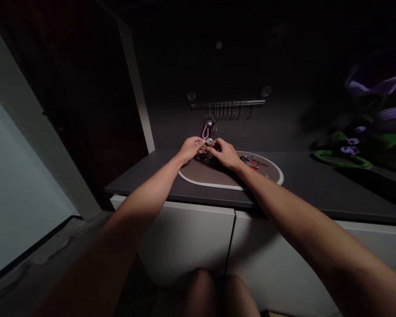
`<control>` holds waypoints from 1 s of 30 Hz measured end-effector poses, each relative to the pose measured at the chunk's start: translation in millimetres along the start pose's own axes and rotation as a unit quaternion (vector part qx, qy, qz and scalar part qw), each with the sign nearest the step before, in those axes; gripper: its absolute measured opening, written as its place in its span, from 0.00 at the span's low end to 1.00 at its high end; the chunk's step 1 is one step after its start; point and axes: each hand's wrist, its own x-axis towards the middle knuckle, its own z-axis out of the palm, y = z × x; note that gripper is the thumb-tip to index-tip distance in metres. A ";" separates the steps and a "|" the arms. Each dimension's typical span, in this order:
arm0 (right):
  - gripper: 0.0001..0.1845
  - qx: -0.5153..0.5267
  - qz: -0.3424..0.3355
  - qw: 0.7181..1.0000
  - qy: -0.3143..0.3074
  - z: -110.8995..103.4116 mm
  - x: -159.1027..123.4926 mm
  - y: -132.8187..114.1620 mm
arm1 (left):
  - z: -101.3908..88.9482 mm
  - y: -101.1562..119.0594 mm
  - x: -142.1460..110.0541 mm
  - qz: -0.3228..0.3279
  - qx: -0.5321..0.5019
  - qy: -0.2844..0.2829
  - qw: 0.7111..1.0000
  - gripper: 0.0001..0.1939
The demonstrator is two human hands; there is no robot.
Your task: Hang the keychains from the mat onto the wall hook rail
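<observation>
Over the mat, my left hand point(192, 149) pinches a small silvery key ring point(209, 141) from its left side. My right hand point(225, 153) has its thumb and fingers closed on the ring's right side. Dark parts below the ring are partly hidden by my fingers. Just above hangs a bunch of keys point(214, 126) with a pink cord loop point(205, 131), from a hook at the left of a clear rail point(231, 104). Beside my right wrist, more keys point(252, 163), some with red parts, lie on the brown oval mat point(214, 179).
Several hooks hang from the rail on the dark wall. The mat rests on a grey countertop point(306, 185) above white cabinet doors point(191, 229). Purple flowers point(350, 149) with a green ring-shaped base point(339, 164) stand at the right. A dark doorway is at the left.
</observation>
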 end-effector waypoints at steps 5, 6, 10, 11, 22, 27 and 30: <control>0.15 -0.032 -0.025 0.999 0.017 3.6 3.9 9.9 | -0.5 -1.3 0.0 0.008 -0.003 -0.017 1.000 0.13; 0.14 -0.040 -0.034 0.998 0.019 3.9 4.8 11.6 | -0.9 -1.8 0.4 0.008 -0.002 -0.016 1.000 0.14; 0.09 -0.059 -0.073 0.995 0.043 3.9 8.1 17.0 | -3.4 -3.5 2.6 0.022 0.002 -0.002 1.000 0.16; 0.09 -0.056 -0.078 0.994 0.051 3.6 8.6 18.0 | -4.0 -3.8 3.2 0.026 0.004 0.005 1.000 0.16; 0.10 0.026 -0.085 0.990 0.111 0.6 9.7 19.1 | -6.4 -5.7 5.3 0.015 -0.015 0.063 0.998 0.16; 0.11 0.087 -0.057 0.986 0.130 1.3 13.0 22.3 | -5.5 -4.5 3.5 0.004 -0.009 0.043 0.999 0.14; 0.12 0.160 -0.014 0.979 0.129 3.1 15.2 25.1 | -3.5 -4.5 2.6 0.001 -0.007 0.017 1.000 0.13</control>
